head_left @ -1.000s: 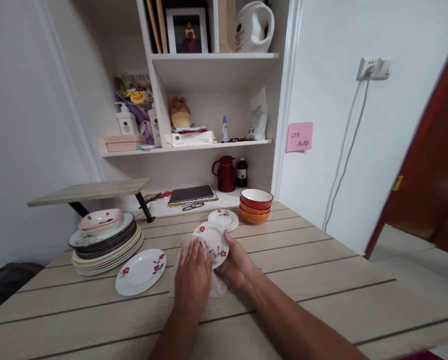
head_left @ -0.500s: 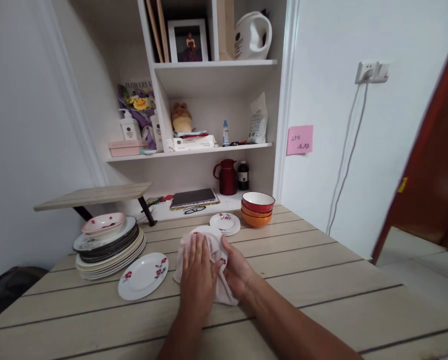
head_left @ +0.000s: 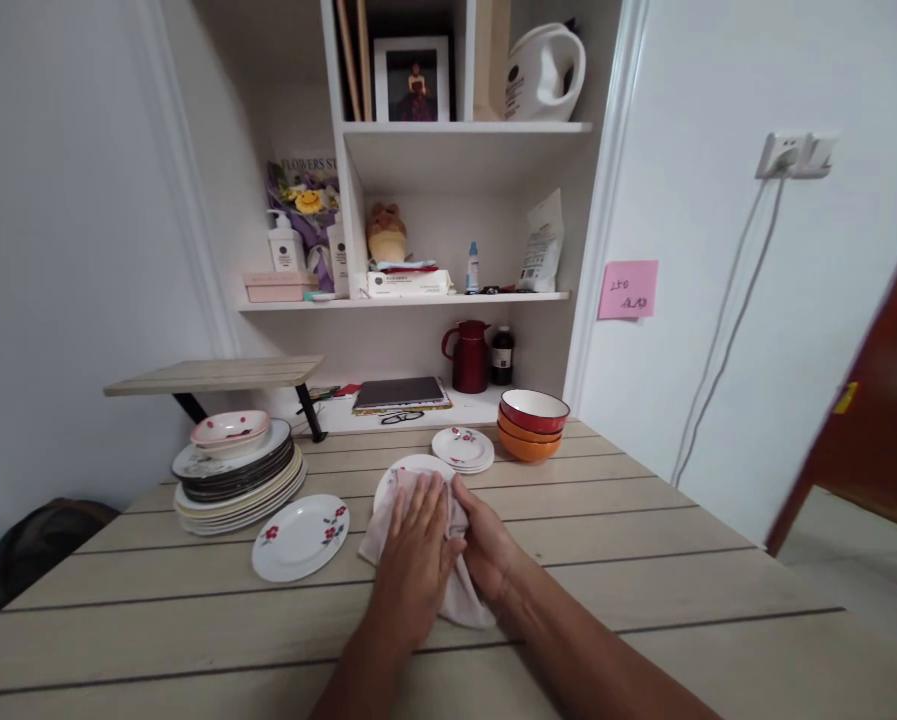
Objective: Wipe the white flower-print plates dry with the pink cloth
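Note:
A white plate with red flowers is tilted up a little above the tabletop, largely covered by a pale pink cloth. My left hand lies flat on the cloth over the plate's face, fingers stretched out. At the plate's right edge, my right hand grips it through the cloth, thumb on the near side and fingers mostly hidden. Another flowered plate lies flat to the left. Behind the held plate is a short stack of small flowered plates.
Stacked bowls, red over orange, stand at the right back. A tall pile of plates, topped by a pink-rimmed bowl, stands at the left by a raised wooden shelf. A red jug and a laptop sit behind.
The camera view has shifted, moving the scene rightward. My left hand has slid slightly over the plate with the cloth, exposing more of the upper rim. My right hand keeps its grip.

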The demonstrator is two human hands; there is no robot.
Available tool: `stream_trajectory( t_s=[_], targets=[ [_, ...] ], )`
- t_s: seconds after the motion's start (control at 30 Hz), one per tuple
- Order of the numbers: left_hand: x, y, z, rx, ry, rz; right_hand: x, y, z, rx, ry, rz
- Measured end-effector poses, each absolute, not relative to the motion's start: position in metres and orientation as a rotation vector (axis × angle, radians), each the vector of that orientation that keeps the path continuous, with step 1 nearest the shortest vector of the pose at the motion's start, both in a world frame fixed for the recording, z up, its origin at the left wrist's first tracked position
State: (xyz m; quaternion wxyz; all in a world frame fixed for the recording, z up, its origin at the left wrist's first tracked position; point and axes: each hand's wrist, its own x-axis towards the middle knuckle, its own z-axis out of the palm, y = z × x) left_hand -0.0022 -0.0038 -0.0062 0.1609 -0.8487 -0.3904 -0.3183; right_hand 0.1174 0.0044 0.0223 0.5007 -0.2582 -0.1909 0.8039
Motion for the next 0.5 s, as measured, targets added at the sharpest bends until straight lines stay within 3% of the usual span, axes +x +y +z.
stream_trajectory(
  t_s=[0.23, 0.5],
  targets=[
    [0.010, -0.010, -0.013, -2.129, -1.515, -0.954, 0.123, 0.006, 0.025, -0.445, -0.481, 1.984],
    [0.015, -0.025, -0.002, -2.586, -1.135, -0.913, 0.134, 0.006, 0.024, -0.562, -0.541, 2.062]
  ],
)
